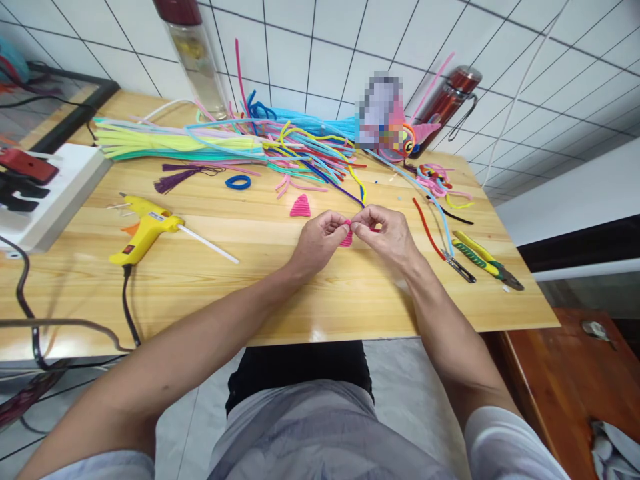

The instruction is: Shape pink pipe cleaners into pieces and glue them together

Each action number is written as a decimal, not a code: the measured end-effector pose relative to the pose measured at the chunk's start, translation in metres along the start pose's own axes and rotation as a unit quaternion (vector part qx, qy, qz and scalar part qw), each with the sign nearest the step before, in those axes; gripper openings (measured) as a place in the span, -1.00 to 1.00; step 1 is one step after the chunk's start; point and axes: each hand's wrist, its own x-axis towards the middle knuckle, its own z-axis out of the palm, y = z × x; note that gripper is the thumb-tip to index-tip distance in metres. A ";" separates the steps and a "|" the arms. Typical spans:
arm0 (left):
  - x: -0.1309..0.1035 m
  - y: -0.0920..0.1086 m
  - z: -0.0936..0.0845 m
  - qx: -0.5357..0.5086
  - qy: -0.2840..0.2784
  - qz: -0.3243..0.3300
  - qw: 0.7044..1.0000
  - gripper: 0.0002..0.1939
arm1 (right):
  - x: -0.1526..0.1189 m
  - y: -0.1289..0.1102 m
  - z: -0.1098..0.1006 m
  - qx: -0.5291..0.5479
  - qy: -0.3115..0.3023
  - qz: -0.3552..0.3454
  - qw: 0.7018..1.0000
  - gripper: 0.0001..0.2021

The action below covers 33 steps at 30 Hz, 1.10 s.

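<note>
Magenta ridged fuzzy piece (346, 241) | pinched by left hand (321, 239) and right hand (384, 232), curled, turned inward | right of flat pink fuzzy triangle (301, 207)

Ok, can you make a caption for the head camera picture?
Left hand and right hand pinch a bright-pink, ridged, fuzzy-looking piece at a pale wooden table.

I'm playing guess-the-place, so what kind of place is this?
Probably a craft corner, maybe at home: the wooden table has a yellow glue gun, a bundle of colourful fuzzy stems and green-and-yellow pliers on it.
</note>
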 end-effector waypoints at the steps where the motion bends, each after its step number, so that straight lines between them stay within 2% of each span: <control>1: 0.000 0.000 0.000 0.002 -0.001 0.002 1.000 -0.89 | 0.000 0.000 0.000 0.000 0.003 0.003 1.000 -0.90; 7: -0.001 0.001 0.002 -0.005 0.000 -0.001 1.000 -0.91 | 0.000 -0.001 0.000 0.019 0.002 0.016 1.000 -0.92; 16: 0.000 -0.003 0.002 -0.065 -0.022 -0.046 0.997 -0.80 | 0.001 -0.002 -0.002 0.039 0.003 0.034 0.999 -0.94; 21: 0.002 -0.002 0.002 -0.069 -0.035 -0.046 0.996 -0.75 | 0.000 -0.002 -0.001 0.038 0.006 0.030 0.999 -0.93; 33: 0.001 0.003 0.000 -0.058 -0.007 -0.061 0.996 -0.81 | -0.001 -0.002 0.001 0.064 -0.024 0.033 0.997 -0.88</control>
